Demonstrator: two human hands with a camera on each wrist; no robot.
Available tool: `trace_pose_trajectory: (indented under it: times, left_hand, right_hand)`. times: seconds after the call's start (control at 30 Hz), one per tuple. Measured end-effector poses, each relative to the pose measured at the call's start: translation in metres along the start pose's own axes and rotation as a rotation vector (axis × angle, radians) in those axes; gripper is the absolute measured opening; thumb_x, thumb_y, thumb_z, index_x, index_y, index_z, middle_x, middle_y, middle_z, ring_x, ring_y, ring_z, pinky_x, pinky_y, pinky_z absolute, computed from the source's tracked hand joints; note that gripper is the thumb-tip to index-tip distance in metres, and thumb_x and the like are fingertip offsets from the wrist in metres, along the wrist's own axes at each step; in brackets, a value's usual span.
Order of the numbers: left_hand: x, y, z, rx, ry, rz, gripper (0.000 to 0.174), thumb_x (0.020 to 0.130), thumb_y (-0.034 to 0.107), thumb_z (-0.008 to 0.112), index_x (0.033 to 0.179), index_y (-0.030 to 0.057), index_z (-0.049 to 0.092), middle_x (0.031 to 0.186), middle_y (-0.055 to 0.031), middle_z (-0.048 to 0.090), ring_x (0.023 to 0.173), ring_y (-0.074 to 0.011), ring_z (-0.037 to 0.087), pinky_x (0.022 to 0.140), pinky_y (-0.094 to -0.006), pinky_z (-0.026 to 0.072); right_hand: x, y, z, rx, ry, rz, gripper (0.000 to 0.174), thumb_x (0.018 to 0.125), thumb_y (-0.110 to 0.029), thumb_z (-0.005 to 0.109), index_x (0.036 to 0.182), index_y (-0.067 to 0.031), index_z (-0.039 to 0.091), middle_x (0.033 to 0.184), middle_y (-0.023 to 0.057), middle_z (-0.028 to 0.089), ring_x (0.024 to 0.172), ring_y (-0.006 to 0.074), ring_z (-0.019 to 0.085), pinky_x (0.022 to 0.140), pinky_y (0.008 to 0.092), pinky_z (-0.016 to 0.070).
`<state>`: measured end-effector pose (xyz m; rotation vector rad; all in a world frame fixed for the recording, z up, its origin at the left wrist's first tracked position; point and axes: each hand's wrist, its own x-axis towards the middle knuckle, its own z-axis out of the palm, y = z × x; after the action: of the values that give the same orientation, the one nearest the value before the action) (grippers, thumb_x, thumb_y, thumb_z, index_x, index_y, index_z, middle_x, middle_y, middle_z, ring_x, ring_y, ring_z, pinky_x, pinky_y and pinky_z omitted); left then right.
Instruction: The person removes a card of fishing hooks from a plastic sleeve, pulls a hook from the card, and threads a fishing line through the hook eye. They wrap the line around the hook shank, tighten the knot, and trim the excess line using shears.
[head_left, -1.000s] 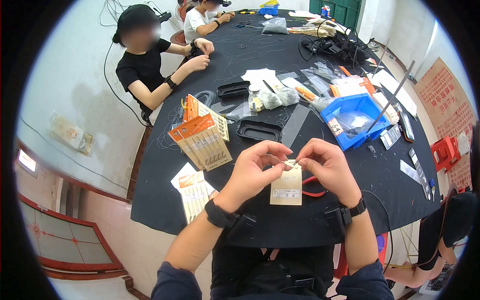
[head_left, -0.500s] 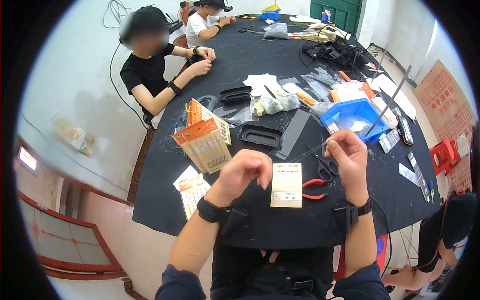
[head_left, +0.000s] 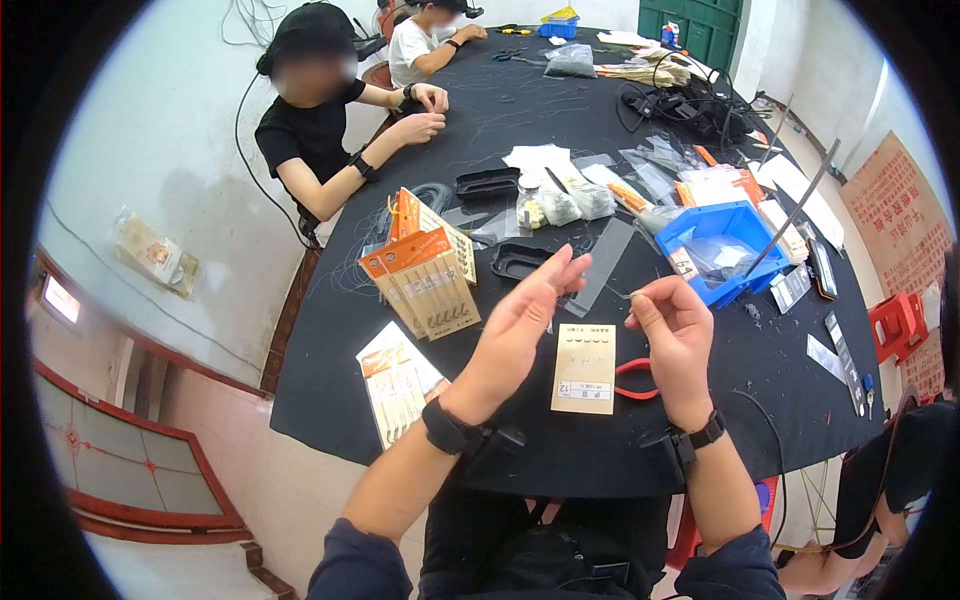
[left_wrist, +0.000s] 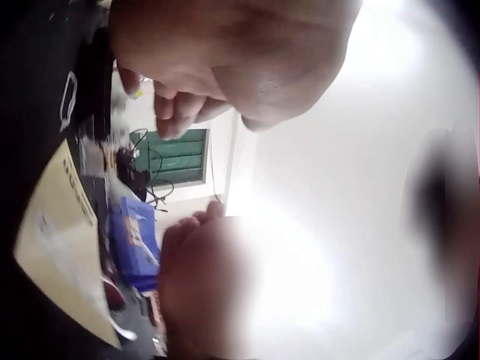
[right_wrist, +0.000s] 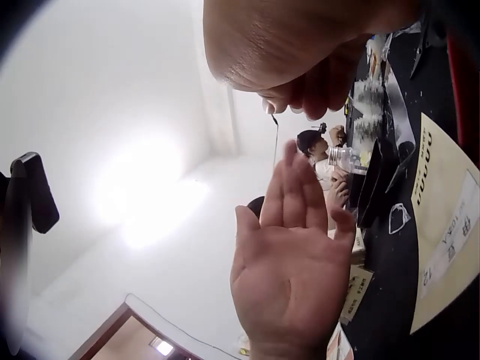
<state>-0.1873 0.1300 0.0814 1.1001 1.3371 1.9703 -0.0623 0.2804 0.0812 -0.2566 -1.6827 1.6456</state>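
Note:
The left hand is held up beside the card with its fingers extended; its bare palm faces the right wrist view, where that hand shows nothing gripped. Thumb and fingers of the right hand pinch a tiny dark hook, with a thin line running from it in the right wrist view. Between and below the hands lies a cream card with a row of small dark marks near its top and a printed label at its lower end. Red-handled pliers lie partly behind the right hand.
Orange-topped hook cards stand at left, with another packet nearer. A black tray, a clear strip and a blue bin with a rod lie beyond. Two people sit at the far left.
The hands met over the card's top, then parted as the right hand drew a line rightward. The left hand has since straightened its fingers and risen; the right has come slightly back toward the card.

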Motion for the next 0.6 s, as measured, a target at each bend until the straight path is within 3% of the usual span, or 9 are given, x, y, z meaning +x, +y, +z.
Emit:
trace_pose_trajectory:
  times: [0.03, 0.13, 0.27, 0.3, 0.43, 0.6]
  left_hand:
    - [0.0, 0.002, -0.001, -0.211, -0.003, -0.052, 0.055, 0.107, 0.036, 0.044, 0.152, 0.0043, 0.039, 0.135, -0.0043, 0.059, 0.11, -0.0119, 0.055, 0.089, -0.0246, 0.0384]
    - [-0.002, -0.006, -0.012, -0.563, -0.077, -0.21, 0.056, 0.105, 0.032, 0.051, 0.15, 0.0007, 0.041, 0.12, -0.001, 0.061, 0.1, -0.0075, 0.052, 0.08, -0.0198, 0.0387]
    - [-0.002, 0.001, -0.005, -0.133, -0.031, -0.367, 0.034, 0.097, 0.018, 0.066, 0.124, -0.002, 0.066, 0.09, 0.0036, 0.064, 0.074, -0.0029, 0.049, 0.065, -0.0207, 0.0399]
    - [-0.002, 0.003, -0.001, -0.076, -0.023, -0.368, 0.022, 0.096, 0.014, 0.066, 0.11, -0.0022, 0.072, 0.087, 0.0011, 0.068, 0.073, -0.0032, 0.054, 0.068, -0.0219, 0.045]
    - [-0.003, 0.002, -0.002, -0.071, -0.095, -0.368, 0.017, 0.095, 0.013, 0.067, 0.103, -0.0016, 0.071, 0.098, -0.0046, 0.072, 0.091, -0.0086, 0.065, 0.084, -0.0241, 0.0505]
    - [-0.004, -0.002, -0.005, -0.086, -0.08, -0.34, 0.015, 0.095, 0.013, 0.069, 0.1, -0.0007, 0.07, 0.095, -0.0036, 0.071, 0.089, -0.0073, 0.064, 0.081, -0.0223, 0.05]
  right_hand:
    - [-0.001, 0.003, 0.001, 0.039, -0.01, 0.018, 0.005, 0.095, -0.002, 0.066, 0.092, -0.0002, 0.063, 0.083, 0.0007, 0.064, 0.073, 0.0067, 0.061, 0.068, 0.0208, 0.0503]
    - [-0.002, 0.007, 0.004, 0.106, -0.062, 0.064, 0.004, 0.094, -0.001, 0.066, 0.092, -0.0003, 0.063, 0.084, 0.0009, 0.063, 0.074, 0.0069, 0.062, 0.069, 0.0213, 0.0507]
    - [-0.005, 0.006, 0.004, 0.101, -0.148, 0.057, 0.004, 0.093, 0.002, 0.066, 0.092, -0.0001, 0.062, 0.084, 0.0011, 0.063, 0.076, 0.0078, 0.063, 0.069, 0.0221, 0.0511]
    - [-0.005, 0.005, 0.005, 0.101, -0.16, 0.06, 0.004, 0.093, 0.002, 0.066, 0.092, 0.0, 0.062, 0.084, 0.0012, 0.063, 0.076, 0.0079, 0.063, 0.069, 0.0222, 0.051]
    - [-0.006, 0.004, 0.005, 0.081, -0.205, 0.071, 0.004, 0.093, 0.002, 0.066, 0.092, 0.0003, 0.062, 0.085, 0.0018, 0.064, 0.078, 0.0085, 0.064, 0.07, 0.0224, 0.0511]
    - [-0.003, 0.007, 0.002, 0.083, -0.26, 0.156, 0.006, 0.093, -0.002, 0.068, 0.093, 0.0006, 0.063, 0.086, 0.0025, 0.066, 0.08, 0.0083, 0.065, 0.071, 0.0221, 0.0519]
